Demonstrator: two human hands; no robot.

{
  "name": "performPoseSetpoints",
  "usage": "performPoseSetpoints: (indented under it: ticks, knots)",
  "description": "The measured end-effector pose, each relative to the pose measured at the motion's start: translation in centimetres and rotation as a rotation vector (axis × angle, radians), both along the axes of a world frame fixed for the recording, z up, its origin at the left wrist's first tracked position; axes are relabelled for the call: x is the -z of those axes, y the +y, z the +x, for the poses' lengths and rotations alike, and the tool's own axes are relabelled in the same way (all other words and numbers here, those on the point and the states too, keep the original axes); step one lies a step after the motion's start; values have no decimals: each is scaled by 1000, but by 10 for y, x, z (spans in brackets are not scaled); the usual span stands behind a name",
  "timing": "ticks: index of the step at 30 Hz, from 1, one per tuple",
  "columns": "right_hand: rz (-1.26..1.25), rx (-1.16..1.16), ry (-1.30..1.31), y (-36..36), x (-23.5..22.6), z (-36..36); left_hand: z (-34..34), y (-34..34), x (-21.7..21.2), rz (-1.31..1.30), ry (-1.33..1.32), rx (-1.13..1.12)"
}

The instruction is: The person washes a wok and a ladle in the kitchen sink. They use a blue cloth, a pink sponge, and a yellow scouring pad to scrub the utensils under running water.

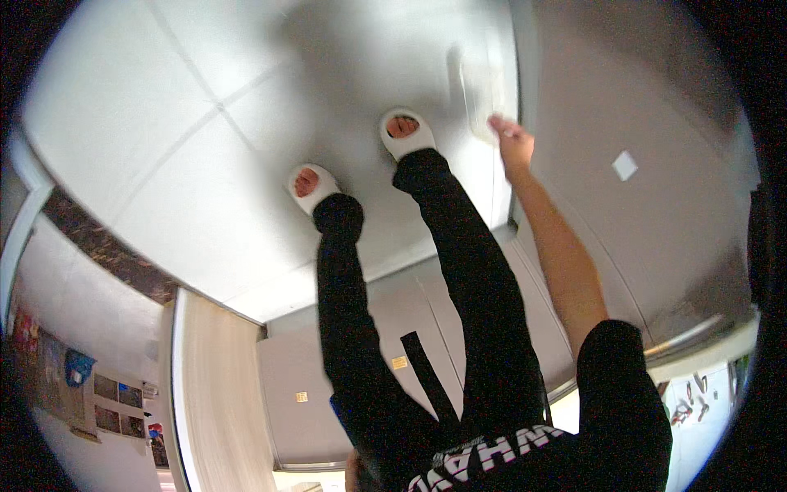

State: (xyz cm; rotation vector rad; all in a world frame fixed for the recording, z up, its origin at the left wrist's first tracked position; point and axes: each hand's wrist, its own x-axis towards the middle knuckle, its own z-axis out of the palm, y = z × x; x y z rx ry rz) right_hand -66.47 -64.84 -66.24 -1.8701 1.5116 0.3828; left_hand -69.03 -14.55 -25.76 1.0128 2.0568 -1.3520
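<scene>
My right hand (514, 146) is stretched out ahead on the right, over the pale floor near the foot of the grey cabinet front. Its fingers are closed in a pinch. From them extends a pale, see-through thing (475, 94) with a long rounded outline; motion smears it, and its kind cannot be made out. A sliver of skin from my left arm (353, 472) shows at the lower edge beside the black shirt. The left hand itself is hidden.
I stand in white slippers (406, 135) on a light tiled floor (164, 139). Grey cabinet fronts (639, 98) run along the right, with more behind my legs. A pale wooden door frame (217, 369) and a dark threshold strip (115, 246) are at the left.
</scene>
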Motion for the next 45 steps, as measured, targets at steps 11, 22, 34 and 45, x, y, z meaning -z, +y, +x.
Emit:
performPoseSetpoints:
  ticks: [11,22,34,45]
  knots:
    - [486,-245,-725,222,-473,262,-5,90,-46,-115,-557,-207]
    - [632,70,-1212,123,-662,546,202,80,-121,-156,-1053,-216]
    - [663,-364,-1056,79,-656,895,405,0,-188,-5,-973,-239]
    - [-384,-580,-1054,107,-617,1011,500,-39,-204,6,-917,-254]
